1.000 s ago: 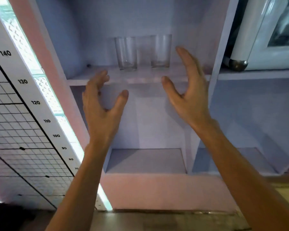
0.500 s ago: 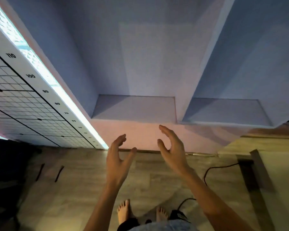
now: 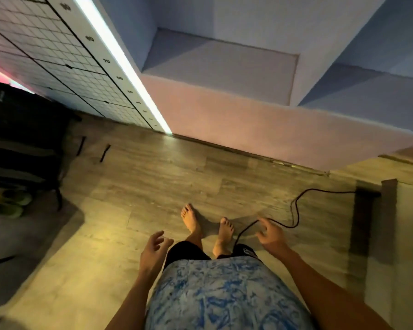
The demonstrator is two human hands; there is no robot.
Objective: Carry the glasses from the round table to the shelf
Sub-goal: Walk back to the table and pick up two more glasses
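Grey-brown wood-look floor (image 3: 153, 186) fills the middle of the view, seen from above. Both hands hang low at the person's sides, empty and loose. Left hand (image 3: 154, 250): fingers spread and slightly curled, grasping nothing. Right hand (image 3: 271, 235): fingers apart, blurred, also released; it sits in front of a black cable (image 3: 293, 210) on the floor, and contact with the cable cannot be told. Two bare feet (image 3: 191, 221) stand on the floor between the hands, above a blue-and-white patterned shirt (image 3: 222, 294).

Shelf (image 3: 224, 65): pale lilac compartments at the top of the view, the lowest two visible, nothing on their bare bottoms. No glasses visible anywhere here; the upper part of the shelf is out of view.

Left of the shelf, a white grid chart (image 3: 65, 55) with printed numbers along its edge, lit by a bright strip. Dark bag (image 3: 22, 139) at the floor's left edge, pale shoes (image 3: 12, 203) just beside it.
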